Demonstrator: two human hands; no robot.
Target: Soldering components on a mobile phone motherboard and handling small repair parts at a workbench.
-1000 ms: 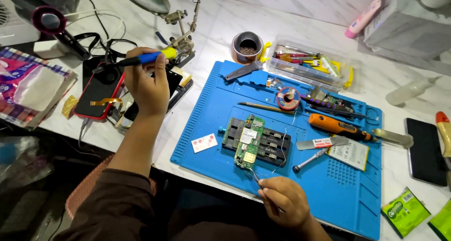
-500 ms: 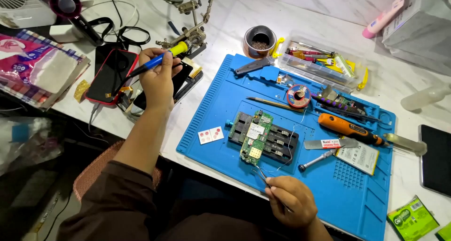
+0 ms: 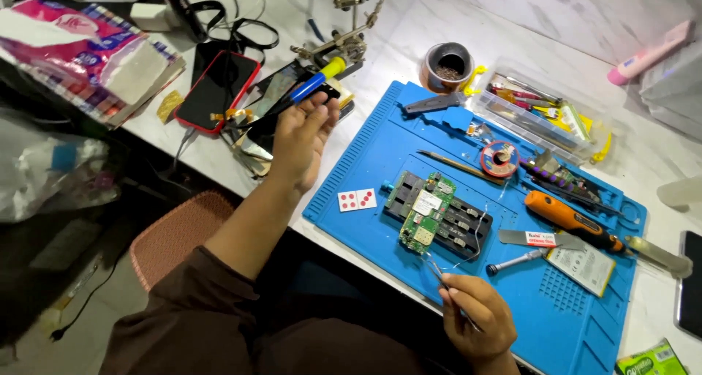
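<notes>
soldering iron lifted, tweezers at the board

head view: the left hand (image 3: 301, 137) has risen since a second ago, fingers closed round the blue and yellow soldering iron (image 3: 311, 86), now held above the phones by the blue mat (image 3: 365, 141). its long axis runs from lower left up to the right, yellow end toward the stand. the right hand (image 3: 475, 320) stays pinched on thin tweezers (image 3: 435, 269), tips at the near end of the green circuit board (image 3: 424, 212), so the board stays steadied.
</notes>
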